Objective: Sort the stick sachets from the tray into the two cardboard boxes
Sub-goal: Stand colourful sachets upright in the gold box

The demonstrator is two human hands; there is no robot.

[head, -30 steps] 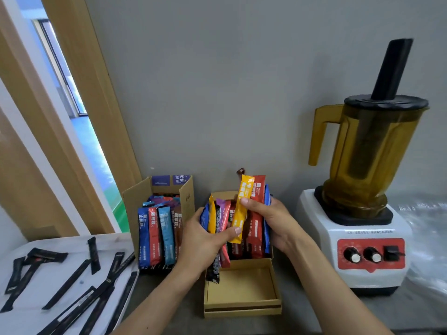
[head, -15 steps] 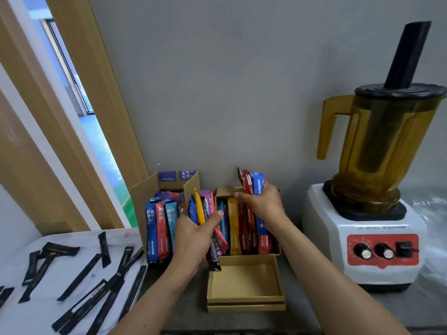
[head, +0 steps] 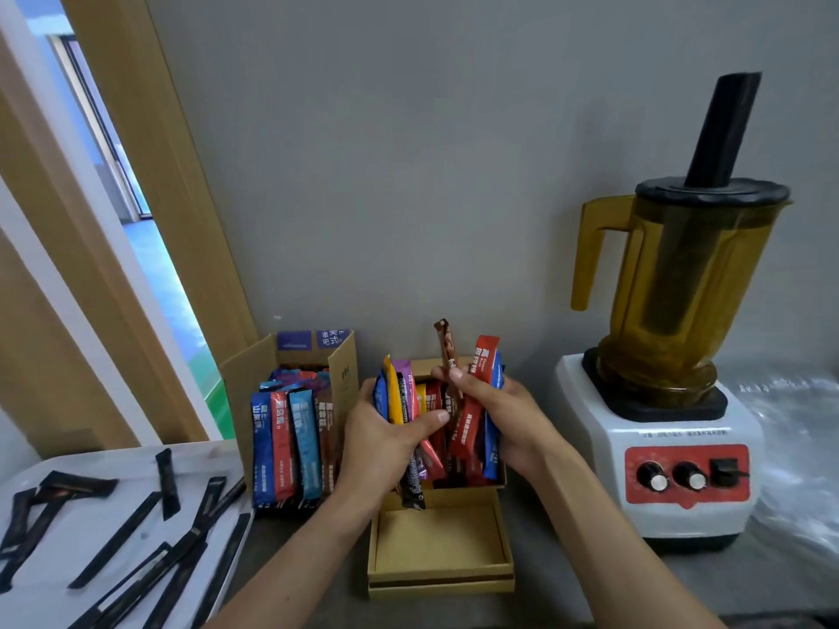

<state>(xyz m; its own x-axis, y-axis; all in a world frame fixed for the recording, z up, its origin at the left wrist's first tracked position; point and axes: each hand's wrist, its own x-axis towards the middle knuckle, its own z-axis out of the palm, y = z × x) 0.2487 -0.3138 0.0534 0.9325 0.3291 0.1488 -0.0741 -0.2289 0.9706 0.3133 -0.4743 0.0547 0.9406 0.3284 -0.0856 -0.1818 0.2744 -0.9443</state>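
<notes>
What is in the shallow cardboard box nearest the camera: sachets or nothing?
Nothing: the shallow cardboard box shows only bare floor. The black sachet by its back edge hangs from the left hand.

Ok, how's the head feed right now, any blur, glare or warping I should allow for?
Head view: left hand, right hand and the coloured sachets they hold are fairly sharp; black sachets on the tray smear toward the lower-left edge; the window strip is blown out; the blender leans from wide-angle warp; the plastic sheet shows soft glare.
</notes>
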